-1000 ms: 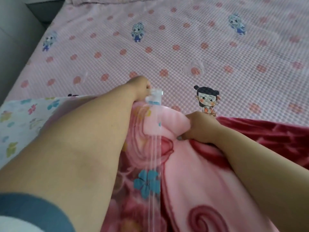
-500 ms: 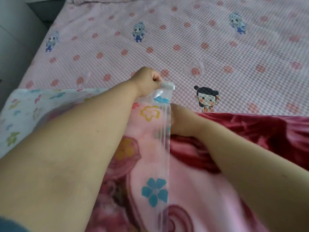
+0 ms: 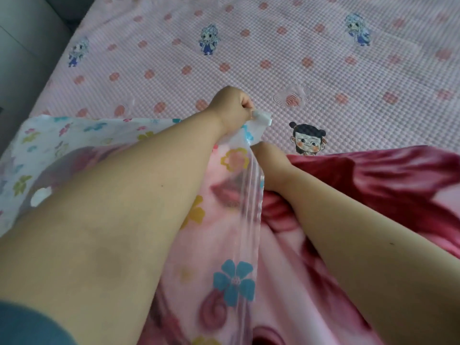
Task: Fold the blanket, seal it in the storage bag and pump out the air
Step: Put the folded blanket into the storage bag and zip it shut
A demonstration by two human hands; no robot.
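Lying on the bed (image 3: 323, 70), the storage bag (image 3: 62, 150) partly covers the pink blanket (image 3: 286, 282). Left hand (image 3: 231, 108) pinches the bag's corner clip (image 3: 261, 118); right hand (image 3: 267, 158) reaches inside the opening, grip hidden.

Soft, even daylight washes over my bed (image 3: 323, 70); shadows stay faint. Everything looks slightly hazy and smeared, my forearms blurred near the bottom edge, wide-angle bending the corners.
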